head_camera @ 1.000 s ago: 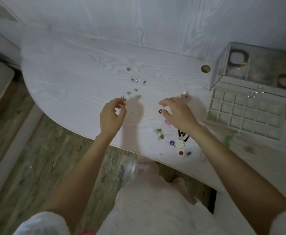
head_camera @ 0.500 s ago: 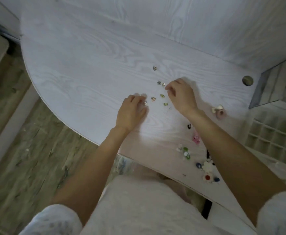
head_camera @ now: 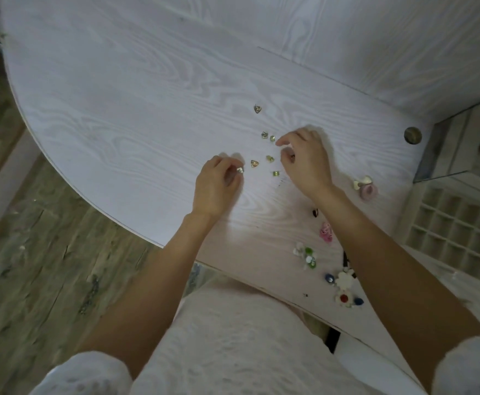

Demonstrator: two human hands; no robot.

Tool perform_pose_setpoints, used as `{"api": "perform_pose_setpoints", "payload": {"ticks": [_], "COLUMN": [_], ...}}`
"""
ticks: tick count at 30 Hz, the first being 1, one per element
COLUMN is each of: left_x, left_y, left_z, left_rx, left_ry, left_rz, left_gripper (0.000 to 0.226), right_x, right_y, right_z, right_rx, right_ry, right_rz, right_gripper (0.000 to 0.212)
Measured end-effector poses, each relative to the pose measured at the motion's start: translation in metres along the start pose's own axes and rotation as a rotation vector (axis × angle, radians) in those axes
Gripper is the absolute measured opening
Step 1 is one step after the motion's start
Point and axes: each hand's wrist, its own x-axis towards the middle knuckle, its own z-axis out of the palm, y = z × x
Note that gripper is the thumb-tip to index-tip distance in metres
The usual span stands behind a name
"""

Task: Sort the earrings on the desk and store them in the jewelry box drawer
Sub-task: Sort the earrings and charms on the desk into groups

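Observation:
Several small gold-green stud earrings (head_camera: 269, 158) lie scattered mid-desk, with one heart-shaped stud (head_camera: 257, 108) farther back. My left hand (head_camera: 217, 185) rests on the desk with curled fingers and pinches one stud (head_camera: 240, 170) at its fingertips. Just right of the cluster, my right hand (head_camera: 305, 161) hovers with bent fingers, thumb and finger closed on a small dark earring (head_camera: 291, 156) that is mostly hidden. The jewelry box drawer (head_camera: 455, 223), a white grid of compartments, is pulled out at the right edge.
Coloured earrings lie near the desk's front edge: pink (head_camera: 326, 232), green-white (head_camera: 307, 255), a white flower with blue and red pieces (head_camera: 344, 280). A pink round piece (head_camera: 368, 191) sits beside my right wrist. A glass box (head_camera: 461, 143) and a cable hole (head_camera: 412, 135) are at the right.
The view has swung left, pushing the box toward the right edge. Both hands moved forward into the cluster of small studs; left fingers closed on one stud, right fingers on another.

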Motion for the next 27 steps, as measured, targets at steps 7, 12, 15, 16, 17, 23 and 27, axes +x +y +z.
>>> {"api": "perform_pose_setpoints", "payload": {"ticks": [7, 12, 15, 16, 17, 23, 27], "left_x": [0.027, 0.072, 0.086, 0.088, 0.090, 0.088, 0.083], "left_y": [0.024, 0.046, 0.046, 0.046, 0.047, 0.054, 0.060], "left_z": [-0.007, 0.009, 0.015, 0.014, 0.015, 0.016, 0.019], "left_rx": [0.128, 0.359, 0.469, 0.489, 0.503, 0.540, 0.550], "left_ry": [0.032, -0.055, -0.084, -0.083, -0.084, -0.170, -0.226], "left_rz": [0.194, 0.338, 0.343, 0.354, 0.373, 0.451, 0.535], "left_gripper": [0.033, 0.028, 0.023, 0.022, 0.022, 0.032, 0.035], "right_x": [-0.020, -0.029, -0.034, -0.037, -0.040, -0.054, -0.061], "right_y": [-0.012, -0.009, -0.003, -0.002, 0.000, 0.011, 0.016], "right_z": [-0.002, 0.002, 0.002, 0.001, 0.000, -0.003, -0.008], "right_rx": [-0.085, -0.052, -0.079, -0.095, -0.111, -0.171, -0.184], "right_ry": [-0.254, -0.154, -0.108, -0.104, -0.101, -0.106, -0.090], "right_rz": [-0.019, -0.014, -0.014, -0.015, -0.011, 0.019, 0.021], "right_gripper": [0.017, 0.009, 0.013, 0.014, 0.014, 0.018, 0.016]}}
